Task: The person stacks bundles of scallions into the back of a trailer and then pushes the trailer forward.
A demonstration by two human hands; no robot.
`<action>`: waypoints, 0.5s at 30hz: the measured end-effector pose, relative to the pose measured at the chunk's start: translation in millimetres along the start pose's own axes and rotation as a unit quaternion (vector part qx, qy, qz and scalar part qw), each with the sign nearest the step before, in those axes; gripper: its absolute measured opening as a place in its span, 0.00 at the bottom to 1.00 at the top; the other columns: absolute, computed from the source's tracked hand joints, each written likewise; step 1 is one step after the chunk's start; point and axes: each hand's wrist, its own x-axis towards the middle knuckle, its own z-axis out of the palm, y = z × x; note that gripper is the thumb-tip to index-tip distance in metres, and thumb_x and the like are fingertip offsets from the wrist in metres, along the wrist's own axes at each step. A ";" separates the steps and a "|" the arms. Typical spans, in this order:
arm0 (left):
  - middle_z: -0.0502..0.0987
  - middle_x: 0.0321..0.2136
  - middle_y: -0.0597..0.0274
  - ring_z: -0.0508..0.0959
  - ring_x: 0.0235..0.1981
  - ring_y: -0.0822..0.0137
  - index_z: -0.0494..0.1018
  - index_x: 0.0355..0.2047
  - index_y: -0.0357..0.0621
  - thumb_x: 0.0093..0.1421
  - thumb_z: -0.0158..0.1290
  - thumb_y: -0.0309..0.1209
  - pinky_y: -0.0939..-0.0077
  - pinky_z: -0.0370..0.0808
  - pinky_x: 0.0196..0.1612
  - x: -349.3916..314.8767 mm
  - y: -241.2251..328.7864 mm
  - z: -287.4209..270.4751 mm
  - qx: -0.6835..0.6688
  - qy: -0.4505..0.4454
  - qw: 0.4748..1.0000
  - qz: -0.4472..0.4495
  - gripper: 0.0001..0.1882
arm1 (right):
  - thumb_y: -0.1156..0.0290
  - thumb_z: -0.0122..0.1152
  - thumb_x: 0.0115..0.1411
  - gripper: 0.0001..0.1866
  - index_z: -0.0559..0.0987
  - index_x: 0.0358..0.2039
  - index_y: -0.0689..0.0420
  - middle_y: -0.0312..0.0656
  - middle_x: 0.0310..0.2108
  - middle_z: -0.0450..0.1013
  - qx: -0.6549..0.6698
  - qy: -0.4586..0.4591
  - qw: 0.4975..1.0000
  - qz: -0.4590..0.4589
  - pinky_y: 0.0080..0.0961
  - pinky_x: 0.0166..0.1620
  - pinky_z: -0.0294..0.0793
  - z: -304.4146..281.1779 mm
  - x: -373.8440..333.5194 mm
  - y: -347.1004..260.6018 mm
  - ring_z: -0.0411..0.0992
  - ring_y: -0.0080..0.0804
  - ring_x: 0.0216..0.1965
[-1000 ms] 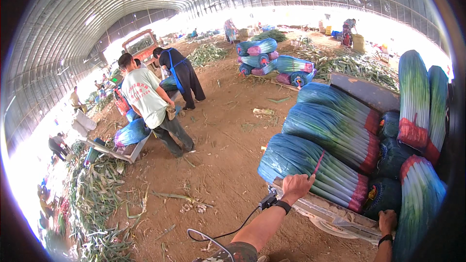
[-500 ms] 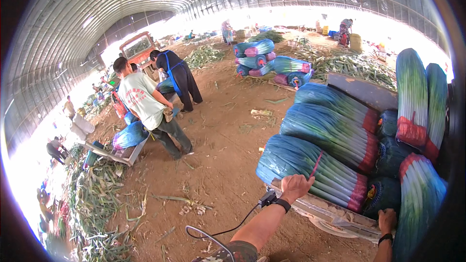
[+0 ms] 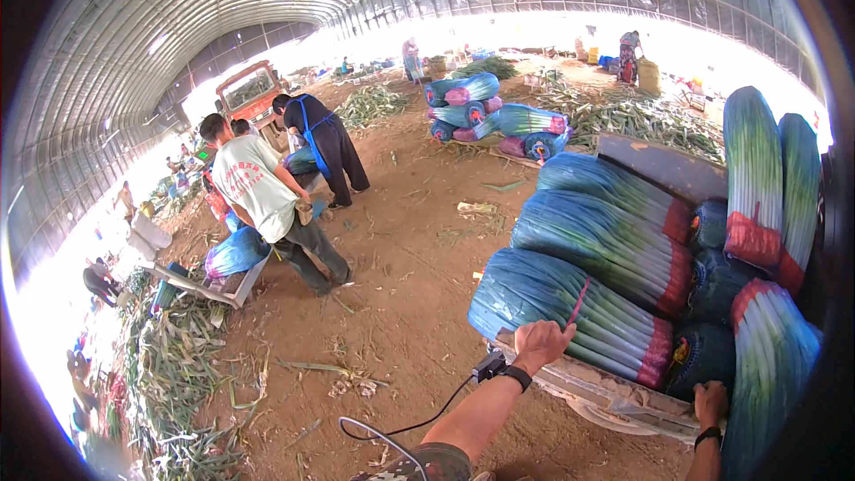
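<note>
My left hand (image 3: 540, 345) is closed around the lower end of a pink strap (image 3: 581, 296), beside the cart's near edge. That strap runs up across the nearest bundle of long green onions (image 3: 570, 312), wrapped in blue and red netting. My right hand (image 3: 711, 403) has its fingers curled by the near side of the cart (image 3: 614, 396), between a dark netted bundle end (image 3: 703, 360) and an onion bundle on the right (image 3: 773, 356). What its fingertips grip is hidden. Two more onion bundles (image 3: 601, 245) lie beyond the nearest one, and others stand upright at right.
Leftward, a person in a pale shirt (image 3: 256, 183) and one in a blue apron (image 3: 322, 147) stand by a smaller cart (image 3: 205, 289). An orange truck (image 3: 247, 89) is behind them. Stacked bundles (image 3: 499, 120) sit farther off; loose leaves (image 3: 174, 374) cover the left ground.
Both my hands hold nearly the same places. The pale-shirted person has shifted slightly, and the whole view has moved a little.
</note>
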 end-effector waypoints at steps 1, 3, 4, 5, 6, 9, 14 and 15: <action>0.84 0.30 0.48 0.85 0.36 0.49 0.85 0.28 0.45 0.67 0.41 0.59 0.57 0.79 0.40 -0.4 -0.5 -0.8 0.002 0.000 1.000 -0.004 0.34 | 0.57 0.66 0.54 0.19 0.84 0.35 0.61 0.56 0.40 0.80 0.003 0.008 1.000 -0.002 0.48 0.47 0.76 -2.4 -2.9 -4.2 0.78 0.57 0.44; 0.84 0.30 0.47 0.85 0.36 0.48 0.85 0.28 0.44 0.67 0.40 0.60 0.57 0.80 0.41 0.5 2.7 -1.3 0.000 -0.004 1.000 0.000 0.35 | 0.57 0.65 0.54 0.18 0.84 0.34 0.61 0.57 0.39 0.80 0.002 0.015 1.000 -0.005 0.48 0.47 0.77 5.8 4.0 9.1 0.78 0.57 0.43; 0.84 0.31 0.45 0.85 0.37 0.48 0.84 0.28 0.43 0.67 0.40 0.61 0.57 0.80 0.42 0.8 4.7 -1.3 -0.001 -0.007 1.000 0.002 0.36 | 0.58 0.65 0.53 0.17 0.84 0.33 0.61 0.57 0.38 0.80 0.002 0.020 1.000 -0.009 0.48 0.46 0.77 8.7 6.6 15.3 0.78 0.57 0.42; 0.84 0.31 0.45 0.85 0.37 0.48 0.84 0.28 0.43 0.67 0.40 0.61 0.57 0.80 0.42 0.9 2.9 0.5 0.000 -0.007 1.000 0.000 0.36 | 0.58 0.65 0.53 0.17 0.84 0.33 0.61 0.57 0.38 0.80 0.002 0.019 1.000 -0.011 0.48 0.46 0.77 5.6 5.2 10.8 0.78 0.57 0.42; 0.84 0.30 0.45 0.85 0.36 0.48 0.84 0.28 0.43 0.67 0.40 0.61 0.57 0.80 0.42 1.4 0.8 2.0 0.000 -0.004 1.000 -0.002 0.36 | 0.59 0.65 0.53 0.17 0.84 0.31 0.61 0.57 0.36 0.80 0.001 0.004 1.000 -0.011 0.48 0.44 0.77 0.0 3.3 3.9 0.79 0.58 0.40; 0.84 0.30 0.45 0.85 0.35 0.48 0.84 0.28 0.42 0.67 0.40 0.61 0.56 0.80 0.41 2.0 -0.9 4.1 0.000 0.000 1.000 -0.002 0.37 | 0.60 0.65 0.51 0.16 0.84 0.28 0.62 0.58 0.34 0.80 0.015 0.010 1.000 -0.020 0.48 0.42 0.77 -1.8 0.0 1.0 0.79 0.58 0.38; 0.83 0.29 0.46 0.85 0.34 0.47 0.84 0.27 0.42 0.67 0.40 0.61 0.55 0.80 0.40 -1.1 1.2 0.0 -0.002 0.015 1.000 0.003 0.37 | 0.63 0.64 0.48 0.16 0.82 0.23 0.67 0.61 0.30 0.78 0.038 0.075 0.995 -0.050 0.51 0.38 0.75 -13.5 -13.7 -12.1 0.78 0.62 0.34; 0.83 0.29 0.46 0.85 0.34 0.47 0.84 0.27 0.42 0.67 0.40 0.61 0.55 0.80 0.39 -2.0 1.9 -1.9 -0.005 0.016 1.000 -0.001 0.37 | 0.62 0.64 0.48 0.16 0.83 0.24 0.67 0.61 0.31 0.78 0.027 0.048 0.998 -0.042 0.51 0.39 0.75 -22.6 -17.1 -19.6 0.78 0.62 0.35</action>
